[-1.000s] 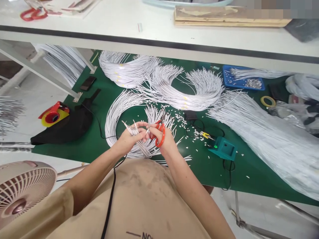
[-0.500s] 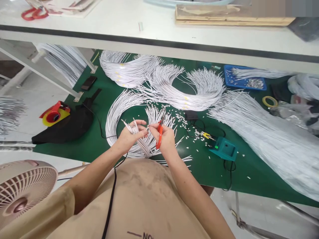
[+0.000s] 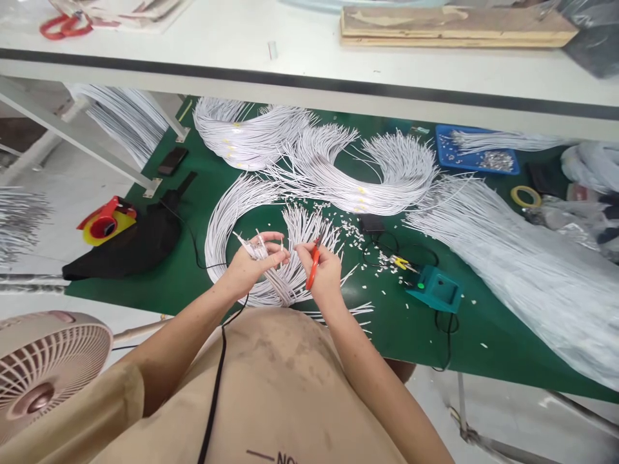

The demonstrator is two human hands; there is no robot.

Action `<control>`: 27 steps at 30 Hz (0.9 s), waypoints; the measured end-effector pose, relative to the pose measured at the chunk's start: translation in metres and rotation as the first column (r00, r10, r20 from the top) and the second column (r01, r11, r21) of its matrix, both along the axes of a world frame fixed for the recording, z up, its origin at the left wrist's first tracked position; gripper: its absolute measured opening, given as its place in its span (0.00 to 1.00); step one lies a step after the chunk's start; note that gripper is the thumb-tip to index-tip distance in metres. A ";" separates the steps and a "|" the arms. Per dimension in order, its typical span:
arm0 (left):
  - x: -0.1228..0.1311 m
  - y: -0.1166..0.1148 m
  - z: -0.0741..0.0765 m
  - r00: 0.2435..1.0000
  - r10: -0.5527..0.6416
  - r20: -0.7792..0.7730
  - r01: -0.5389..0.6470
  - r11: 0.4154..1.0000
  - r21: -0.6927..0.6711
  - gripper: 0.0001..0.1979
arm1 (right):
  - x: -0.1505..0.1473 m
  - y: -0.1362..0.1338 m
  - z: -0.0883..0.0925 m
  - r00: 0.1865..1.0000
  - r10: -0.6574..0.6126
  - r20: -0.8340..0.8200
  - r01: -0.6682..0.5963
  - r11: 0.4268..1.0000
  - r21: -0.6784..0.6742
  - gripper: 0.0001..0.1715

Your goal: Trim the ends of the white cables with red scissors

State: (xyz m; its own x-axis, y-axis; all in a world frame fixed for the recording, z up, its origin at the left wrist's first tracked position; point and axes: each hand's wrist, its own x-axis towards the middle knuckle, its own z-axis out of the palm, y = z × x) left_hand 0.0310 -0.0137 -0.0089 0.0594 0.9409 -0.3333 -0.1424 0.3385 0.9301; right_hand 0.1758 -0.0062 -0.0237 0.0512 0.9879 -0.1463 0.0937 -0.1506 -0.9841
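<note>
Several white wires (image 3: pixel 275 278) run through my left hand (image 3: pixel 252 263), their short ends sticking out past the thumb and fingers. My right hand (image 3: pixel 323 270) is wrapped round red-handled cutters (image 3: pixel 313 267), whose dark tips point away from me. The right thumb and forefinger are close together; whether anything small is between them I cannot tell. A small gap separates the two hands. Beneath them lies a curved bundle of white wires (image 3: pixel 220 222) on the green table mat (image 3: pixel 387 335), with its loose ends fanned out just beyond my right hand.
Small white scraps (image 3: pixel 352 233) lie right of the hands, near a teal tool stand (image 3: pixel 438 289). Tied wire bundles (image 3: pixel 367 196) lie behind; a plastic-wrapped bundle (image 3: pixel 522 277) fills the right. A raised white shelf (image 3: pixel 217 38) crosses the back. At left are a tape dispenser (image 3: pixel 106 222) and fan (image 3: pixel 48 374).
My right hand has moved slightly right with the cutters, away from my left fingertips. A gap has opened between the hands. My left hand stays nearly in place, still holding the wires.
</note>
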 end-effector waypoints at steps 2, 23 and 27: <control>0.000 0.000 0.000 1.000 -0.003 0.001 0.003 1.000 0.004 0.22 | -0.001 -0.004 -0.001 1.000 0.023 0.003 -0.023 1.000 0.004 0.13; -0.003 0.004 -0.007 0.990 0.136 0.036 -0.134 0.990 -0.043 0.20 | -0.010 -0.019 -0.021 0.927 0.250 0.279 -0.302 0.939 0.163 0.07; -0.004 0.007 -0.006 0.981 0.186 0.056 -0.179 0.978 -0.108 0.17 | -0.008 -0.018 -0.029 0.905 0.253 0.343 -0.312 0.942 0.127 0.07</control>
State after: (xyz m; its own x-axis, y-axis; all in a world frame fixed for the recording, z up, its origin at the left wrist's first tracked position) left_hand 0.0268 -0.0070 -0.0149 -0.0853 0.8994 -0.4288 -0.2697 0.3935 0.8789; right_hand 0.1674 -0.0238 -0.0529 -0.2192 0.9757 0.0070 0.4180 0.1004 -0.9029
